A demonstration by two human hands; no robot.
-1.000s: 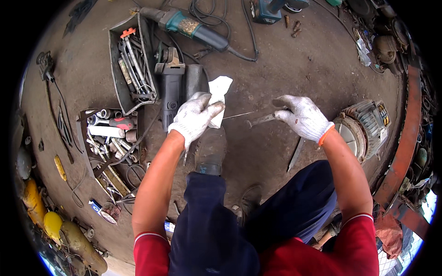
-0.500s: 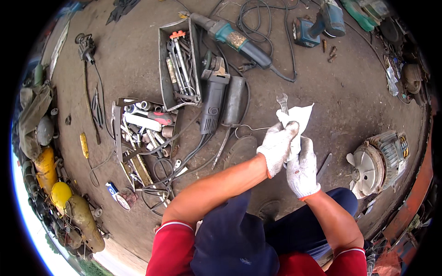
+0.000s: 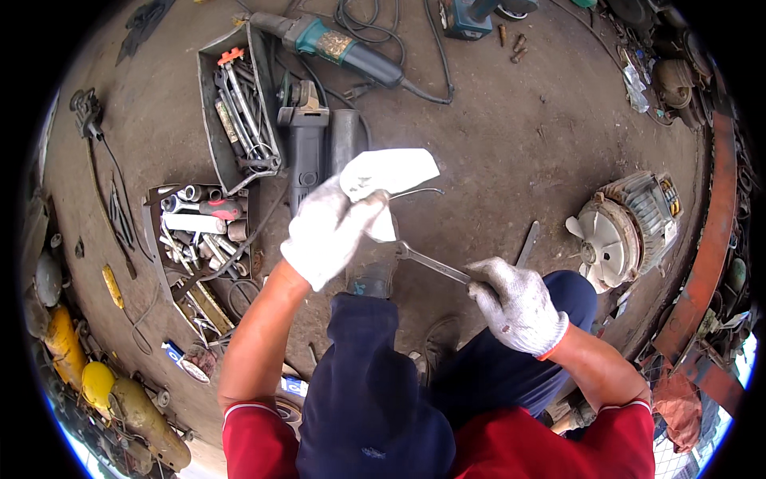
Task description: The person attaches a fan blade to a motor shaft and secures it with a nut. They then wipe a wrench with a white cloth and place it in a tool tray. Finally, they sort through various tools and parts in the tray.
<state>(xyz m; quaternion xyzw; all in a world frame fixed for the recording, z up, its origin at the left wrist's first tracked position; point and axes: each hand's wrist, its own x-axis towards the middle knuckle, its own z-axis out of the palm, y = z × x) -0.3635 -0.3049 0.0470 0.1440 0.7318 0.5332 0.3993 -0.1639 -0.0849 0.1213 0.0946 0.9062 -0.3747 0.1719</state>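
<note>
The gloved left hand pinches a crumpled white sheet (paper or cloth, I cannot tell), which fans out ahead and to the right of its fingers. The gloved right hand grips a wrench by one end, its open jaw pointing leftward, near the sheet's lower flap. Beyond that grip, rightward, sits a motor.

Dusty brown floor, bright daylight showing at the 2 lower corners
</note>
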